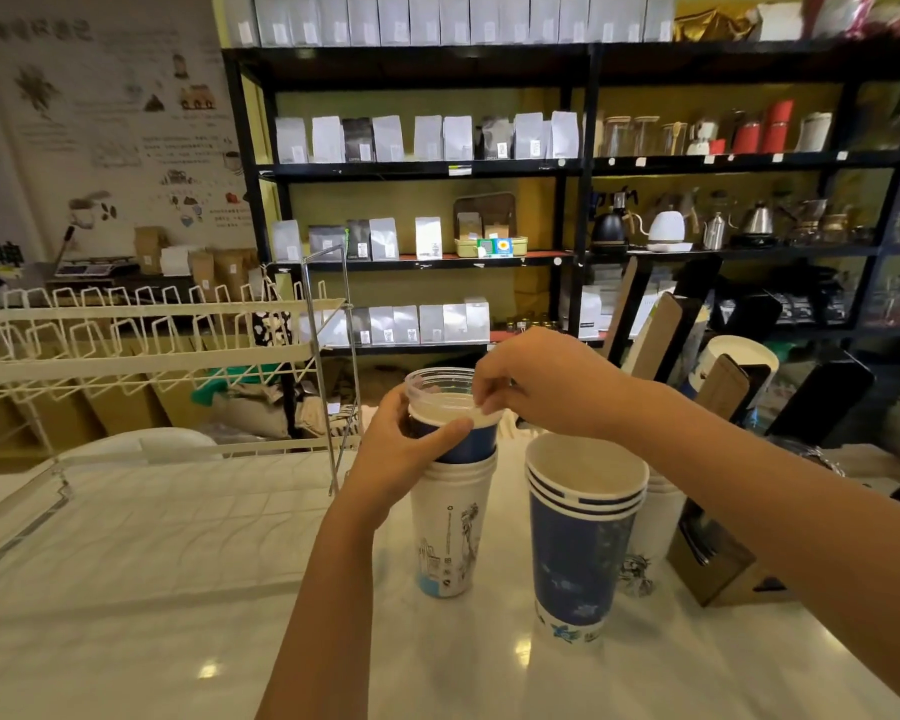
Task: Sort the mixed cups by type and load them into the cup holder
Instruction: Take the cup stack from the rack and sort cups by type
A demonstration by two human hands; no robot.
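My left hand (411,444) grips the upright stack (450,506); right hand (536,387) pinches the clear cup (440,389) rim, straight up to lift out.

White illustrated cup (445,532), navy floral cups (580,543), black shelving (575,163)

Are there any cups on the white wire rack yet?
No, the white wire rack holds no cups; the mixed stack and the blue cup stack stand on the counter.

blurred shelf items (749,220), wall poster (110,122) text illegible
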